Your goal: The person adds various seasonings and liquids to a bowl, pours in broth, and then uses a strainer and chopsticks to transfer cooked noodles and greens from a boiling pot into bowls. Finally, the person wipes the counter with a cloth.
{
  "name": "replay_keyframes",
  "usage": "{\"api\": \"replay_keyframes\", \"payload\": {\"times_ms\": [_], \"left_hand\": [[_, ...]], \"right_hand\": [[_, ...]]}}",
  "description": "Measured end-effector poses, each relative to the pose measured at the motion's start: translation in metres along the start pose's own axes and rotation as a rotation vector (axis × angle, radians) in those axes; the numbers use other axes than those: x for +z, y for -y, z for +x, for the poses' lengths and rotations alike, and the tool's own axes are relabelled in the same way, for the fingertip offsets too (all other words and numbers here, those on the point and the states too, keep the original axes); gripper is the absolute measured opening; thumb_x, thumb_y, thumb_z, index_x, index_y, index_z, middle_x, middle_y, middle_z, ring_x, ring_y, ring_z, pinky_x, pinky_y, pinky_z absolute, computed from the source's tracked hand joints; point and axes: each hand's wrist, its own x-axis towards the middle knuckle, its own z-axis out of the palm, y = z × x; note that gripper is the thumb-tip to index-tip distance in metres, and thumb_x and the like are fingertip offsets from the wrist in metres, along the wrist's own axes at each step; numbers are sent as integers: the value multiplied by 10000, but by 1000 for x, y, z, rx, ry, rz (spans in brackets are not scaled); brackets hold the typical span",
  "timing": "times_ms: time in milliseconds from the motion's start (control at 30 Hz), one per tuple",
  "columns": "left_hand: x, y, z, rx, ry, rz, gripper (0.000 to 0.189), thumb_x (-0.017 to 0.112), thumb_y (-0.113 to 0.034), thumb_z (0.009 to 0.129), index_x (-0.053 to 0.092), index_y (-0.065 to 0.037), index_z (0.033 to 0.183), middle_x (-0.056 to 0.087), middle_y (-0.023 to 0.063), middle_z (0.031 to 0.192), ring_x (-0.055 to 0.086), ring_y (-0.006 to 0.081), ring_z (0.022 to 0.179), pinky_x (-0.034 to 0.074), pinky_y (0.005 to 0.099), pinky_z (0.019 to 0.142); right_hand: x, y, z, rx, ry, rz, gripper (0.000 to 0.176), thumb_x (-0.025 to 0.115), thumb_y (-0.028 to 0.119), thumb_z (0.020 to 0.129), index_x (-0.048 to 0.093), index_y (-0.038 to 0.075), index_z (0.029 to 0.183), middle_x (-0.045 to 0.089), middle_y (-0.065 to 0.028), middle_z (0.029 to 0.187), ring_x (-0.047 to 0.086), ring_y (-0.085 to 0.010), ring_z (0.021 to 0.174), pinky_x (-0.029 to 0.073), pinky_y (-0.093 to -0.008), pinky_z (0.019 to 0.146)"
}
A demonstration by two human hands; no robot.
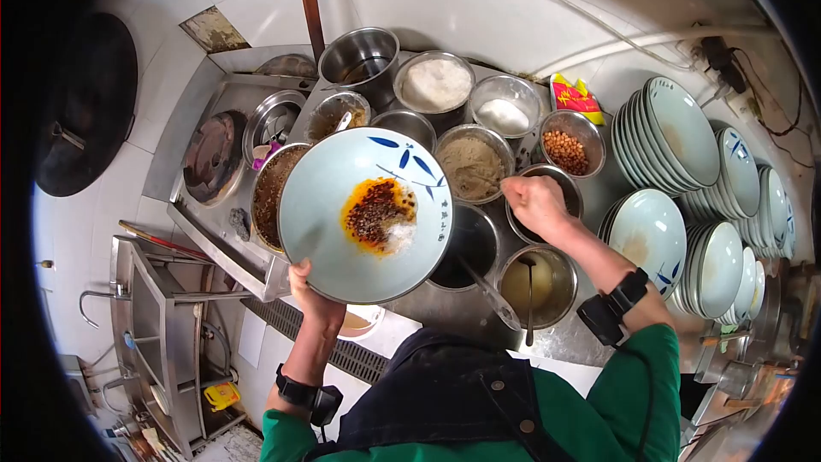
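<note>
My left hand (pixel 318 298) grips the near rim of a wide pale blue bowl (pixel 321 197) with blue leaf marks, its thumb over the edge. Inside the bowl lie dark red chili oil (pixel 376 210) and a small heap of white grains (pixel 398 235). My right hand (pixel 539 205) is closed at the edge of a steel pot of tan powder (pixel 469 162). A thin spoon handle (pixel 492 180) runs from its fingers into the powder; the spoon's head is hidden. Below the right hand is a dark-filled pot (pixel 575 197), partly covered by it.
Around the hands stand pots of white grains (pixel 438 83), white powder (pixel 505 116), peanuts (pixel 564 152) and yellowish liquid with a ladle (pixel 522 291). Stacked bowls (pixel 676 137) line the right side. A red and yellow packet (pixel 576 98) lies at the back. A wok (pixel 85 103) hangs left.
</note>
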Motion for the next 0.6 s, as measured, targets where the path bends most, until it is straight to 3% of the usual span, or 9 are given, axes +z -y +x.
{"api": "replay_keyframes", "payload": {"times_ms": [67, 133, 167, 267, 367, 433, 467, 567, 600], "left_hand": [[-9, -2, -4, 22, 18, 6, 500, 493, -319, 692, 469, -60, 1119, 537, 71, 1057, 509, 239, 985, 389, 359, 867], [-12, -4, -10, 22, -1, 13, 505, 494, -320, 691, 467, -61, 1124, 532, 74, 1068, 505, 242, 991, 385, 362, 872], [-12, -4, -12, 18, -15, 19, 511, 495, -321, 691, 464, -62, 1130, 528, 76, 1078, 501, 246, 998, 381, 365, 877], [-14, -2, -12, 18, -4, 58, 528, 497, -326, 686, 458, -65, 1143, 519, 76, 1099, 483, 247, 1027, 363, 369, 897], [-14, 5, -9, -77, -1, -23, 546, 518, -328, 676, 455, -66, 1151, 514, 73, 1107, 470, 248, 1044, 347, 365, 913], [-1, 8, -10, -70, 10, -20, 552, 538, -325, 671, 455, -67, 1151, 511, 73, 1109, 465, 251, 1043, 342, 361, 915], [3, 10, -10, -54, 19, 1, 554, 545, -324, 669, 455, -67, 1152, 510, 74, 1110, 465, 253, 1044, 340, 361, 918], [10, 21, -6, -103, 38, -24, 556, 549, -331, 667, 459, -69, 1149, 518, 73, 1098, 474, 250, 1034, 351, 362, 912], [16, 21, -9, -111, 42, -34, 556, 546, -335, 667, 460, -69, 1148, 523, 71, 1089, 483, 247, 1021, 363, 360, 899]], "right_hand": [[12, -6, 0, 14, 1, 13, 104, 535, 117, 738, 564, 71, 649, 552, -150, 617, 564, -329, 597, 436, -391, 526], [15, -17, -2, 145, -68, 296, 118, 548, 153, 755, 617, 58, 740, 579, -171, 692, 587, -306, 645, 445, -364, 571], [10, -24, -4, 248, -24, 326, 178, 561, 178, 775, 635, 29, 837, 601, -153, 677, 591, -215, 609, 433, -309, 575], [-31, 0, -9, 430, -10, 531, 178, 546, 139, 817, 635, -2, 880, 545, -6, 605, 476, -68, 571, 376, -216, 527], [-67, 41, -17, 424, -81, 517, 191, 548, 156, 831, 632, -2, 900, 555, 6, 609, 484, -71, 565, 388, -226, 521], [-76, 66, -29, 140, -169, 427, 218, 561, 190, 834, 629, 5, 926, 560, -19, 597, 497, -67, 577, 407, -236, 534], [-79, 72, -28, 68, -202, 337, 182, 554, 184, 837, 638, 37, 904, 608, -87, 644, 579, -126, 594, 449, -253, 578], [-42, 14, -19, -29, -217, 19, 204, 517, 236, 853, 642, 74, 861, 623, -144, 732, 619, -245, 646, 481, -311, 606], [-43, 17, -15, -3, -83, -92, 233, 494, 266, 860, 639, 86, 839, 623, -145, 751, 609, -282, 665, 483, -346, 617]]}}
